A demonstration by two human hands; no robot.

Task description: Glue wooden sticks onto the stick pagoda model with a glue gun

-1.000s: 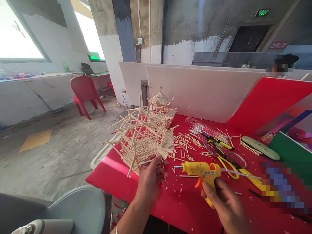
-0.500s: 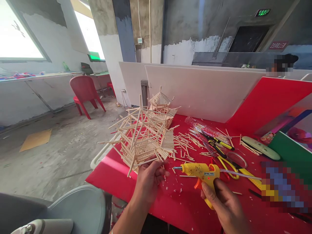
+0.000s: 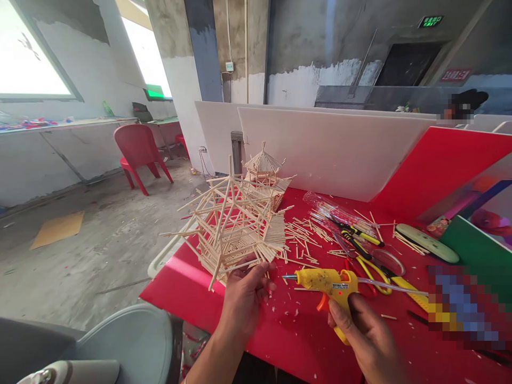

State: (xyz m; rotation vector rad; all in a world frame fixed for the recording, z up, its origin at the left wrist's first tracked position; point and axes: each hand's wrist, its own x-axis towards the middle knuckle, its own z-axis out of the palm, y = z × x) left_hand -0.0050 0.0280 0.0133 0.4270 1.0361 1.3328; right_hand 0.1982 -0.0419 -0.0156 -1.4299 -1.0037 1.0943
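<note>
An openwork pavilion model (image 3: 234,218) of thin wooden sticks stands at the left of the red table, with a spike on its roof frame. My left hand (image 3: 244,290) is at its front lower edge, palm partly up and fingers curled in; what they pinch there is too small to make out. In my right hand (image 3: 366,330) is a yellow hot glue gun (image 3: 320,280), its handle gripped and its metal nozzle pointing left, a short gap from my left fingertips. A clear glue stick (image 3: 392,286) runs out of its back.
A second stick pavilion (image 3: 263,165) with a covered roof stands behind. Loose sticks (image 3: 300,237), pliers (image 3: 356,240), a yellow cutter (image 3: 414,293) and a green case (image 3: 428,242) lie on the red tabletop (image 3: 304,341). White boards (image 3: 332,154) border the back; a grey bin (image 3: 128,341) stands front left.
The glue gun has shifted slightly left, toward my left hand. My left thumb and fingers have moved a little; the pavilion model stays in place.
</note>
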